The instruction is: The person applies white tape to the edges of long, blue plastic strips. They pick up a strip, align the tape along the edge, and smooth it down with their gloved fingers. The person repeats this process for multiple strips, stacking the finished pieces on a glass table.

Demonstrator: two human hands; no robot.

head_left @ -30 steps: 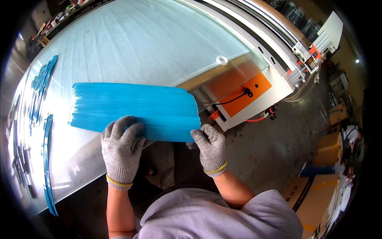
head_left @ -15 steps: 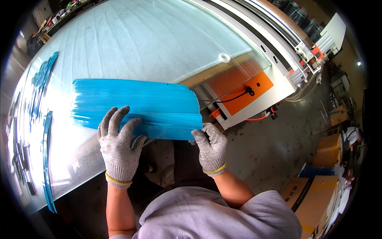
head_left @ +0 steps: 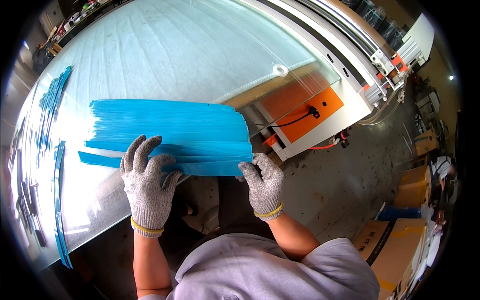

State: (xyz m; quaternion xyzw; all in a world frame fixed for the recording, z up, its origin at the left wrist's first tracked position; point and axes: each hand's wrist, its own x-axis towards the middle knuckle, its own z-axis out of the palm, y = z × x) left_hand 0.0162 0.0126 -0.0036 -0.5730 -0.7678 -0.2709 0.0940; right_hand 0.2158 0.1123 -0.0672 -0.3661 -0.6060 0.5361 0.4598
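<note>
A wide row of thin blue strips (head_left: pixel 165 120) lies side by side at the near edge of the table. My left hand (head_left: pixel 145 187), in a grey knitted glove with a yellow cuff, rests on the nearest strips with its fingers spread. At the right end of the row, my gloved right hand (head_left: pixel 265 182) pinches the corner of the nearest blue strip (head_left: pixel 210 169) between thumb and fingers. The nearest strips fan slightly apart, and their left ends stick out past the rest of the row. Part of them is hidden under my left hand.
The strips lie on a glass-topped table (head_left: pixel 200 55). More blue strips (head_left: pixel 52 100) and dark strips (head_left: pixel 32 215) lie on the left. A white ring (head_left: pixel 280 70) sits near an orange panel (head_left: pixel 300 112) with a black plug. A rail machine (head_left: pixel 360 60) runs along the right; cardboard boxes (head_left: pixel 395 250) stand beyond.
The nearest strips have swung away from the row at their left ends, opening a gap there. Both hands have shifted very slightly left; the grip on the right end stays.
</note>
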